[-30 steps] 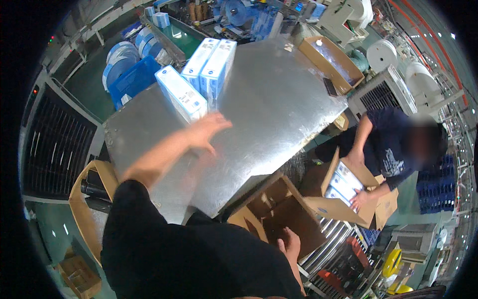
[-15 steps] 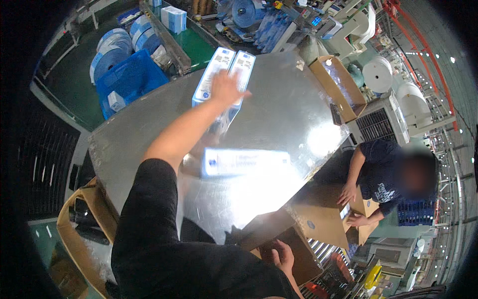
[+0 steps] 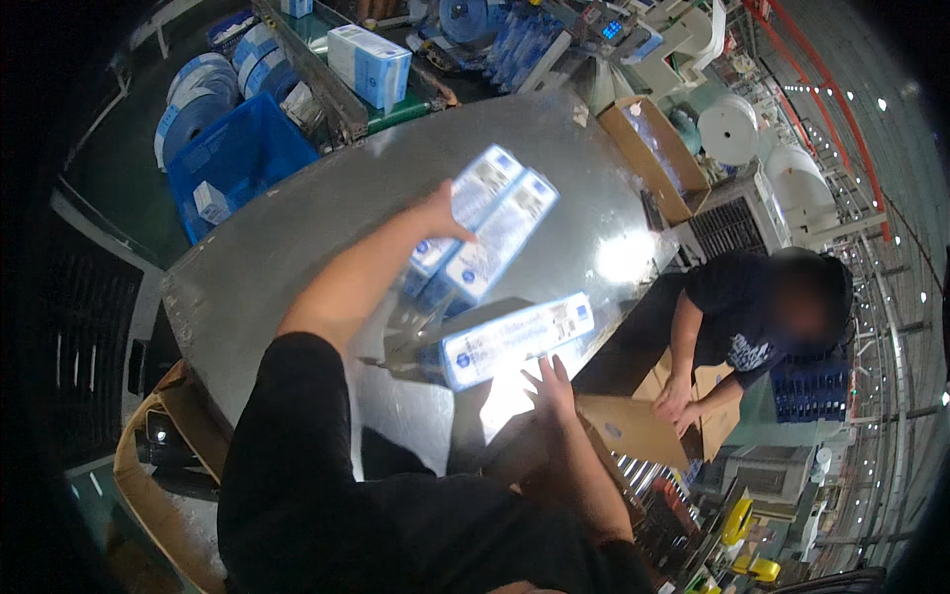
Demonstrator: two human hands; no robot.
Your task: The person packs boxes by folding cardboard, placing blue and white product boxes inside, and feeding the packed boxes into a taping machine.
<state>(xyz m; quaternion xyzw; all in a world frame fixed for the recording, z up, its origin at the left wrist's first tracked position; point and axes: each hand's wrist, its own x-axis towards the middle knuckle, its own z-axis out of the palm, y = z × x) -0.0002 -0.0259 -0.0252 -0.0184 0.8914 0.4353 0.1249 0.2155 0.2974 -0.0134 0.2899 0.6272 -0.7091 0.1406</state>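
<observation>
Boxes [image 3: 505, 236] in white and blue sit paired on the metal bench [image 3: 257, 267], a single box [image 3: 520, 339] nearer and to the right. The left grip [image 3: 442, 220], partly spread, touches the pair's left side, thumb over the top; the right grip [image 3: 557, 389], fingers extended, is at the single box's near edge. Whether either has firm hold, I cannot tell.
</observation>
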